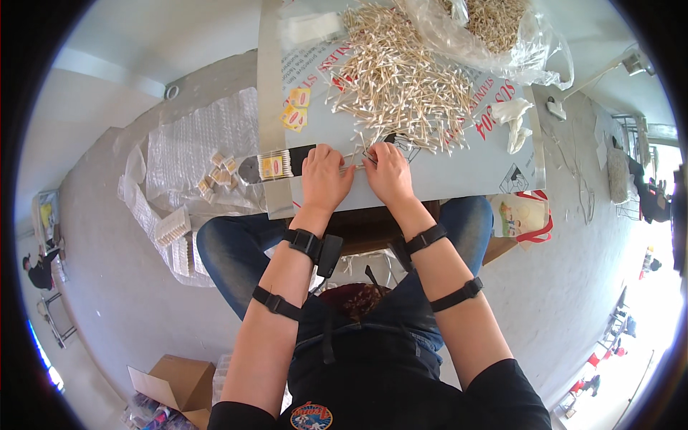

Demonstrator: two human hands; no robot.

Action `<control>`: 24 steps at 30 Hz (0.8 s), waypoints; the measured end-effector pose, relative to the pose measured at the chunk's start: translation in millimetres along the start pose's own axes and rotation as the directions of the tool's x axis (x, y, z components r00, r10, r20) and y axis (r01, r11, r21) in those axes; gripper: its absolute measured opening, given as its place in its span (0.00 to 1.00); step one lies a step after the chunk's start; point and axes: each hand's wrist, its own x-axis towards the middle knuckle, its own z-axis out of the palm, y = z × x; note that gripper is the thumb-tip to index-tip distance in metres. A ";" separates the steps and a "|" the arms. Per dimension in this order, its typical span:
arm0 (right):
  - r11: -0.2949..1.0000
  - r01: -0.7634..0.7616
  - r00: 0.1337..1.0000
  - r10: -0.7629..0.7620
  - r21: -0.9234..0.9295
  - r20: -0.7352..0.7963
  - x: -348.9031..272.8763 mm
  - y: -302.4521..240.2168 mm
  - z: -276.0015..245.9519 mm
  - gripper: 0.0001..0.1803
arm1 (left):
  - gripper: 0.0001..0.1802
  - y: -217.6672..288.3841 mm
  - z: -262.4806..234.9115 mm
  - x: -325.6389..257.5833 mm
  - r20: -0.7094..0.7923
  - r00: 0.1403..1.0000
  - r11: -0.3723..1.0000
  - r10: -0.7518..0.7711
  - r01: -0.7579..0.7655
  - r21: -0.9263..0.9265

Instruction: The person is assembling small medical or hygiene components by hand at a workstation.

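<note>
Both my hands rest close together at the near edge of the table. My left hand is closed, its fingertips on a few loose cotton swabs that lie across the gap between the hands. My right hand has its fingers curled and pinched at the other end of these swabs. Just beyond the fingers spreads a big heap of cotton swabs. Left of my left hand, a row of cotton swabs with a yellow label lies beside a black strip at the table edge.
Several yellow cards lie at the table's left. A clear plastic bag with more swabs stands behind the heap; a crumpled white plastic piece lies right. Small bundles rest on bubble wrap. A cardboard box sits lower left.
</note>
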 end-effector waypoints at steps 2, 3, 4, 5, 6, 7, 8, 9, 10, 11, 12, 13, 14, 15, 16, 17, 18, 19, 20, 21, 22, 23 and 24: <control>0.994 -0.044 0.999 0.044 -0.096 -0.006 3.1 -1.8 3.0 0.06 | 0.10 0.3 1.0 1.1 0.019 1.000 1.000 -0.018 0.018 0.008; 0.994 -0.044 0.999 0.043 -0.095 -0.007 4.2 -2.1 3.0 0.06 | 0.09 0.3 1.1 1.9 0.037 0.999 0.999 -0.037 0.036 0.017; 0.990 -0.060 0.998 0.061 -0.125 0.003 5.3 -1.5 3.4 0.05 | 0.09 -0.2 2.0 2.7 0.037 0.999 0.999 -0.035 0.034 0.017; 0.985 -0.077 0.997 0.079 -0.154 0.011 6.0 -0.9 3.6 0.06 | 0.08 -0.7 2.8 3.5 0.058 0.998 0.999 -0.039 0.038 0.013; 0.985 -0.077 0.997 0.079 -0.155 0.009 6.4 -0.4 3.6 0.06 | 0.07 -1.1 3.5 4.4 0.080 0.996 0.999 -0.042 0.042 0.010; 0.982 -0.085 0.996 0.089 -0.168 0.018 6.5 -1.0 4.1 0.06 | 0.07 -3.5 3.7 4.2 0.079 0.996 0.999 -0.042 0.041 0.012; 0.979 -0.093 0.995 0.100 -0.181 0.026 6.6 -1.6 4.6 0.06 | 0.06 -6.3 3.6 4.1 0.082 0.996 1.000 -0.027 0.026 0.009; 0.979 -0.092 0.995 0.099 -0.179 0.027 7.1 -1.7 4.6 0.06 | 0.06 -8.6 3.9 3.9 0.085 0.996 1.000 -0.012 0.012 0.006; 0.980 -0.111 0.993 0.117 -0.165 0.025 8.0 1.0 3.9 0.06 | 0.06 -7.4 3.0 5.3 0.085 0.996 1.000 -0.010 0.010 0.005; 0.980 -0.130 0.991 0.135 -0.151 0.024 9.1 4.1 2.7 0.06 | 0.06 -6.3 2.1 6.7 0.103 0.995 1.000 -0.013 0.014 -0.002; 0.980 -0.131 0.990 0.136 -0.152 0.023 10.6 7.8 0.8 0.06 | 0.07 -5.3 1.3 8.2 0.121 0.992 1.000 -0.016 0.018 -0.009; 0.977 -0.130 0.991 0.134 -0.170 0.013 12.6 10.9 -1.6 0.06 | 0.07 -5.6 0.3 9.4 0.120 0.993 1.000 -0.017 0.018 -0.008; 0.974 -0.129 0.991 0.132 -0.187 0.003 14.4 14.1 -4.1 0.06 | 0.06 -6.2 -0.7 11.1 0.142 0.988 0.998 -0.057 0.062 -0.029; 0.974 -0.129 0.991 0.132 -0.187 0.003 16.0 17.2 -6.6 0.06 | 0.06 -7.0 -1.7 12.9 0.164 0.982 0.993 -0.096 0.106 -0.050; 0.979 -0.123 0.992 0.123 -0.163 -0.012 18.2 18.3 -10.0 0.06 | 0.06 -9.8 -3.6 14.9 0.164 0.982 0.993 -0.098 0.107 -0.049; 0.983 -0.117 0.993 0.114 -0.140 -0.028 19.2 19.2 -13.6 0.05 | 0.06 -14.0 -6.7 17.0 0.154 0.984 0.994 -0.086 0.095 -0.051; 0.983 -0.117 0.993 0.114 -0.139 -0.027 19.0 20.3 -17.9 0.05 | 0.05 -17.6 -9.8 17.9 0.144 0.987 0.995 -0.073 0.082 -0.052; 0.989 -0.084 0.996 0.084 -0.120 -0.008 18.7 22.9 -22.7 0.05 | 0.05 -20.2 -11.2 18.6 0.145 0.987 0.995 -0.072 0.081 -0.053; 0.994 -0.051 0.999 0.052 -0.099 0.011 18.1 24.5 -25.7 0.04 | 0.05 -22.7 -12.6 19.2 0.156 0.987 1.000 -0.026 0.023 0.020; 0.994 -0.052 0.999 0.053 -0.099 0.010 17.1 24.9 -26.6 0.04 | 0.05 -24.9 -13.9 19.5 0.171 0.985 0.995 0.019 -0.035 0.093; 0.993 0.024 0.998 -0.017 -0.114 0.057 15.7 25.7 -27.2 0.03 | 0.05 -26.6 -15.2 19.8 0.172 0.985 0.995 0.022 -0.038 0.091; 0.987 0.099 0.991 -0.086 -0.126 0.106 14.5 26.6 -27.6 0.03 | 0.05 -28.2 -16.7 19.3 0.182 0.981 0.994 0.068 -0.083 0.077; 0.987 0.098 0.991 -0.085 -0.126 0.104 13.6 26.5 -26.0 0.03 | 0.04 -28.7 -17.1 18.4 0.192 0.975 0.990 0.113 -0.128 0.063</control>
